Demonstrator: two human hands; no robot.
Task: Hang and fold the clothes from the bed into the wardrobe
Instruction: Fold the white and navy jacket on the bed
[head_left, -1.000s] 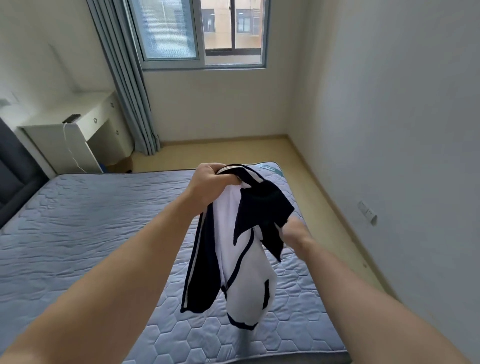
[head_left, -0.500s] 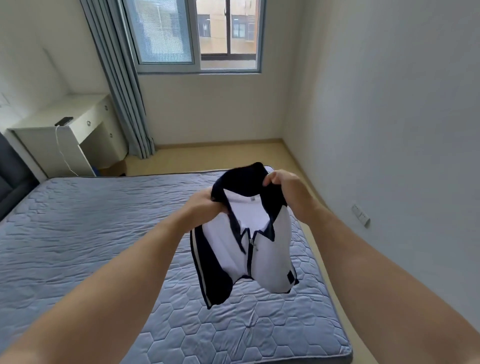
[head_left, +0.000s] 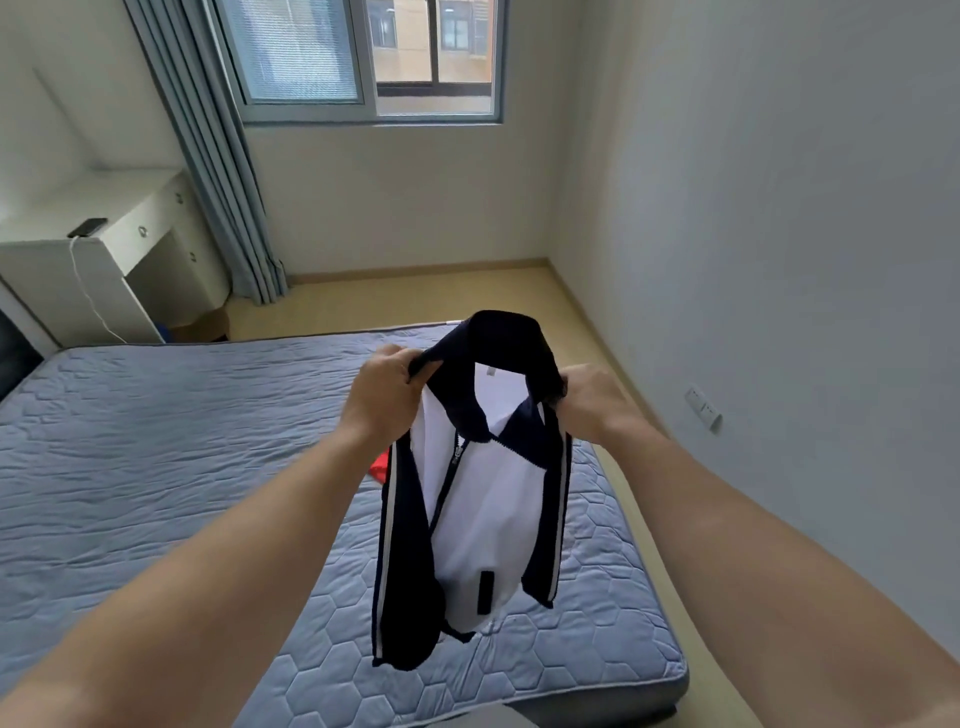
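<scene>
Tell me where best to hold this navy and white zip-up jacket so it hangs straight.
Grip the navy and white zip-up jacket at its shoulders, one from each side of the navy collar, as the left hand and right hand do now. Held there, it hangs straight down over the blue quilted mattress.

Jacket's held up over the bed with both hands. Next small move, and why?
The left hand and right hand each grip the navy collar close together, so the jacket hangs bunched above the bed. Probably spread them apart next to straighten the shoulders; no hanger or wardrobe is in view.
</scene>
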